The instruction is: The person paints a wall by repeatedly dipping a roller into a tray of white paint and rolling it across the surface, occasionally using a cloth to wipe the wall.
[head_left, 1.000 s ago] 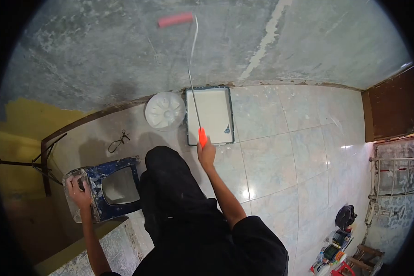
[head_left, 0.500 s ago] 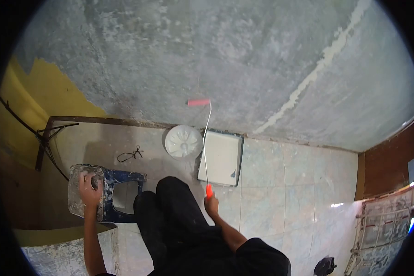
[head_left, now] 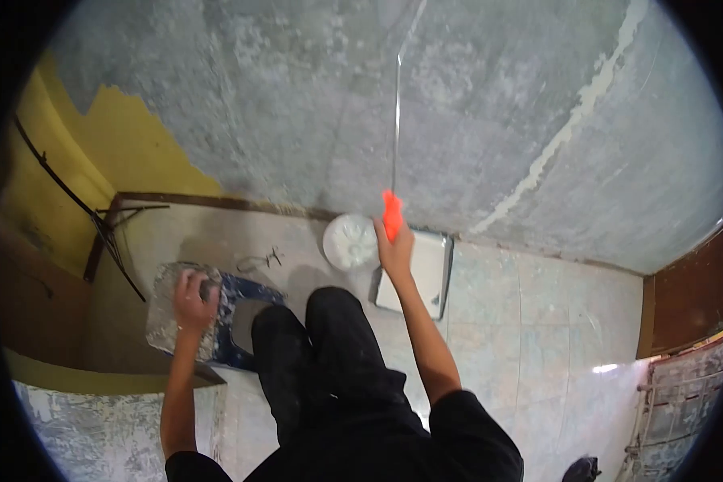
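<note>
My right hand (head_left: 396,251) is closed around the orange handle (head_left: 392,215) of a paint roller. Its thin metal rod (head_left: 396,120) stretches up across the grey wall (head_left: 297,104), and the roller's head is out of view. Below that hand a tray of white paint (head_left: 427,269) lies on the floor, partly covered by my forearm. Beside it stands a round white container (head_left: 350,241). On the left my left hand (head_left: 194,299) rests on the paint-stained top of a blue stool (head_left: 237,313), fingers apart.
Black cord (head_left: 257,261) lies on the floor near the stool. A dark bent rod (head_left: 64,189) crosses the yellow wall (head_left: 128,136) at left. A low wall (head_left: 120,426) stands at lower left. Brown panel (head_left: 687,297) and metal rack (head_left: 675,418) are at right.
My right hand has moved up and forward with the roller, whose pink head has left the view at the top. My left hand stays on the stool. The whole view has shifted slightly.
</note>
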A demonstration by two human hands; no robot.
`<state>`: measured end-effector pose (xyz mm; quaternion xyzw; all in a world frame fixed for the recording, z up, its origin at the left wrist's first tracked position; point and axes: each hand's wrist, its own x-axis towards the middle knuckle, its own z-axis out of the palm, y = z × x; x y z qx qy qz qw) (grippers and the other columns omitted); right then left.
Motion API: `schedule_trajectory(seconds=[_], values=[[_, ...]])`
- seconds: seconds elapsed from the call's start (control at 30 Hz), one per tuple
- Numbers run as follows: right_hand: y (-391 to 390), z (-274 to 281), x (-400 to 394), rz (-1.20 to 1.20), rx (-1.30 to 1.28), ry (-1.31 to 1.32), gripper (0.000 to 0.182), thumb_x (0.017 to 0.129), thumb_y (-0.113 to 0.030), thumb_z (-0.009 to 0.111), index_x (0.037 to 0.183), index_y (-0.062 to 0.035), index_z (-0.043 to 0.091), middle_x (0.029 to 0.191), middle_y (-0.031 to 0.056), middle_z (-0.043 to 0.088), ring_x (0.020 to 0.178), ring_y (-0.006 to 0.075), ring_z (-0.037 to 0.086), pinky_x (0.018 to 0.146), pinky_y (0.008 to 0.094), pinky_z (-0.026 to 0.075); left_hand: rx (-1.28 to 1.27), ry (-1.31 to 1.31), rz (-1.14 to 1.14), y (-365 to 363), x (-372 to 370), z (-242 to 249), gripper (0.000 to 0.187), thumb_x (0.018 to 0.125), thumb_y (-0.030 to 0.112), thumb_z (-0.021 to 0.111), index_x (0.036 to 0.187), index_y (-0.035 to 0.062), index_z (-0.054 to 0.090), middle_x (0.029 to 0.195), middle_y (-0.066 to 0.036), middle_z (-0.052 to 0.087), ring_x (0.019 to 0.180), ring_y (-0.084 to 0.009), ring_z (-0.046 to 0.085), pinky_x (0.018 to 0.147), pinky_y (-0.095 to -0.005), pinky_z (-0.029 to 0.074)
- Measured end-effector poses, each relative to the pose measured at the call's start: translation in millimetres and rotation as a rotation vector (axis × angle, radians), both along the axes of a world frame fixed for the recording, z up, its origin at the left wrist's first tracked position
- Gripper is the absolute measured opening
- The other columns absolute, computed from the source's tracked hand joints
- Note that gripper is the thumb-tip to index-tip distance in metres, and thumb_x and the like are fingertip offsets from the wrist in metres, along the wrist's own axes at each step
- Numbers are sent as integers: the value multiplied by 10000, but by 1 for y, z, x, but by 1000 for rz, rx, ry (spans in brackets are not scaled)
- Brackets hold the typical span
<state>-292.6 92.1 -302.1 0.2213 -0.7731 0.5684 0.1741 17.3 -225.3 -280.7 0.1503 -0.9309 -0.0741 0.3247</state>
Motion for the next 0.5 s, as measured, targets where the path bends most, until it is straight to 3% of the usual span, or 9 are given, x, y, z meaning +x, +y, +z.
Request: schedule_trajectory(seconds=[0.07, 0.13, 0.17, 0.27, 0.37, 0.4, 0.43, 0.5], values=[[29, -1, 40, -2, -22, 73, 336, 883, -215, 653, 1104, 33, 610, 874, 156, 674, 819, 277, 653, 759, 360, 495, 50, 35, 2, 3, 1, 3, 308, 731, 244, 693, 956, 48, 616, 1024, -164, 552, 940, -386, 571, 813, -466, 464], [74, -29, 86, -12, 71, -191, 357, 880, -242, 660, 1119, 20, 614, 800, 135, 645, 749, 263, 635, 684, 380, 474, 19, 71, 1, 5, 0, 7, 295, 729, 239, 693, 940, 49, 615, 1000, -155, 551, 918, -383, 573, 790, -468, 463], [97, -54, 109, -75, 155, -170, 349, 881, -248, 654, 1108, 15, 618, 762, 150, 634, 710, 281, 630, 648, 390, 461, 0, 77, -4, 6, 2, 9, 289, 728, 237, 693, 933, 49, 615, 988, -151, 551, 907, -381, 574, 779, -469, 463], [168, -117, 184, -132, 341, -410, 260, 850, -234, 646, 847, 22, 598, 709, 230, 612, 643, 381, 604, 567, 459, 429, -22, 44, -2, 4, 6, 16, 280, 719, 240, 696, 908, 51, 614, 968, -142, 550, 877, -373, 576, 761, -465, 461], [217, -176, 230, -178, 494, -503, 315, 844, -275, 653, 863, 33, 592, 697, 252, 613, 672, 429, 612, 600, 501, 453, 19, 47, -25, -8, 16, 13, 291, 705, 252, 708, 899, 56, 615, 961, -140, 551, 865, -373, 577, 752, -466, 464], [228, -202, 238, -195, 575, -544, 332, 853, -290, 637, 865, 39, 590, 765, 271, 625, 727, 441, 618, 649, 544, 458, 0, 52, -20, -13, 21, 14, 293, 703, 254, 709, 899, 58, 616, 958, -141, 552, 860, -374, 577, 747, -467, 466], [242, -224, 249, -29, 664, -607, 552, 954, -280, 477, 1476, -160, 345, 866, 283, 606, 716, 434, 601, 649, 529, 465, -15, 53, -16, -16, 29, 15, 295, 700, 257, 711, 899, 60, 617, 955, -141, 553, 855, -376, 578, 742, -468, 467], [244, -248, 256, -73, 728, -607, 522, 953, -255, 462, 1462, -175, 377, 837, 279, 595, 691, 433, 586, 621, 522, 454, -24, 45, -14, -20, 39, 18, 297, 696, 258, 712, 903, 65, 621, 949, -144, 555, 852, -377, 581, 740, -471, 471]])
